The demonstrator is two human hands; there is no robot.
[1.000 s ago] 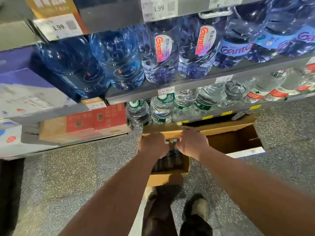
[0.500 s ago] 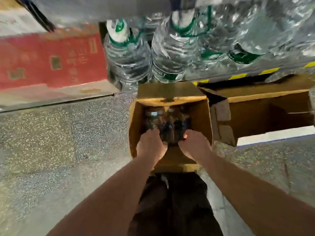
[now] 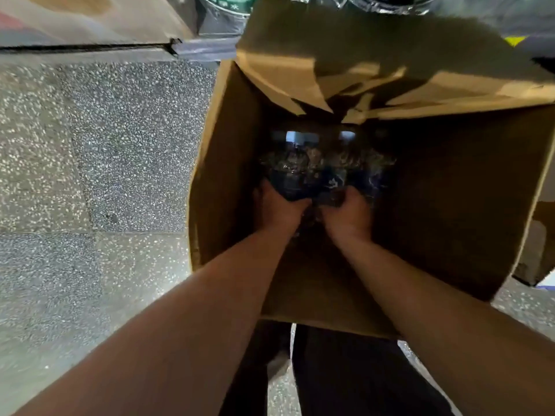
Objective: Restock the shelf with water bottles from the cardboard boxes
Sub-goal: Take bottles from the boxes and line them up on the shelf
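Both your hands reach deep into the open brown cardboard box (image 3: 222, 163) and grip the clear plastic water bottles (image 3: 318, 169) packed at its bottom.

Your left hand (image 3: 277, 210) curls its fingers round a bottle near the box's left wall. Your right hand (image 3: 348, 216) sits just beside it, curled round the neighbouring bottle, and the fingertips of both are lost in the dark. The bottles crowd together toward the far wall of the box, with two pale caps showing behind them. The box stands on the speckled grey stone floor (image 3: 120, 145), its far flaps raised toward the grey metal shelf rail (image 3: 204, 51). A second brown carton (image 3: 537, 244) sits just beside the right wall. Your dark trousers (image 3: 345, 373) show below the near wall.
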